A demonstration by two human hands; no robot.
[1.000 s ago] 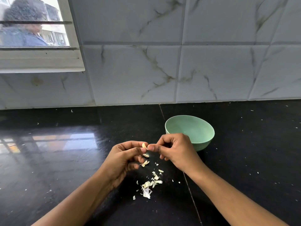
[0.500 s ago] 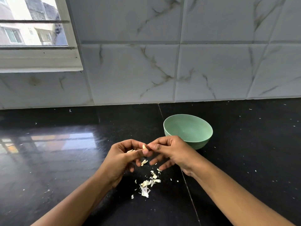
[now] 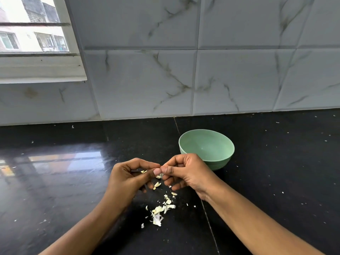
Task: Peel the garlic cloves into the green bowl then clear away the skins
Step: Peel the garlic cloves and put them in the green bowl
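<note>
Now the left hand (image 3: 128, 179) and right hand (image 3: 185, 172) are pinching one garlic clove (image 3: 159, 176).
They are holding it near the green bowl (image 3: 207, 150), and skins (image 3: 161, 210) are lying on the surface (image 3: 276, 181) below.

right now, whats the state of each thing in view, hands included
left hand, pinching the garlic clove between thumb and fingers
right hand, pinching the same clove from the other side
garlic clove, held above the counter, mostly hidden, peel state unclear
green bowl, upright, looks empty
skins, loose pile on the counter below the hands, not cleared
</note>
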